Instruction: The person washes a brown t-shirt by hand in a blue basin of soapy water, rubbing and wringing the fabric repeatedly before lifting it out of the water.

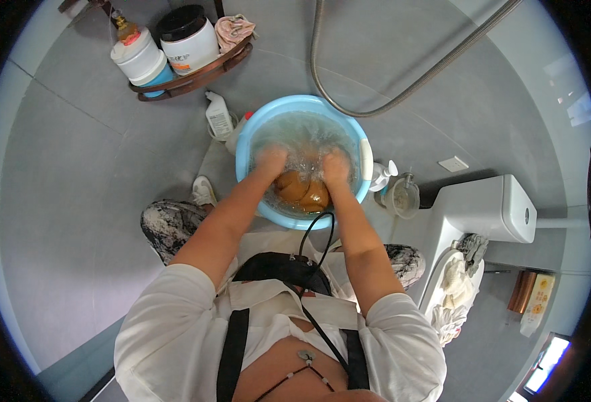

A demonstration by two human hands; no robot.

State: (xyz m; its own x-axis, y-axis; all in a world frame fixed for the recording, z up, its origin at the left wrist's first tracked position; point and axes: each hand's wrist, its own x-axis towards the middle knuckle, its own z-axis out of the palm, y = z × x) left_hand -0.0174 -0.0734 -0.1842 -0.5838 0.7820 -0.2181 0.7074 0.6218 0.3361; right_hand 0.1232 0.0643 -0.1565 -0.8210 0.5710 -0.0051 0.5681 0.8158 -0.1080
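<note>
A light blue plastic basin [248, 137] full of churned water stands on the floor before me. Both hands are plunged into it. My left hand [270, 161] and my right hand [336, 167] sit side by side under the water, each closed on an orange-brown piece of cloth [301, 191] that lies soaked at the near side of the basin. Splashing water blurs the fingers.
A corner shelf [195, 77] at the upper left holds a white jar, a pump bottle and a pink cloth. White bottles [219, 116] stand behind the basin. A shower hose [376, 107] loops on the wall. A toilet [483, 208] stands at the right, a small spray bottle [380, 175] beside the basin.
</note>
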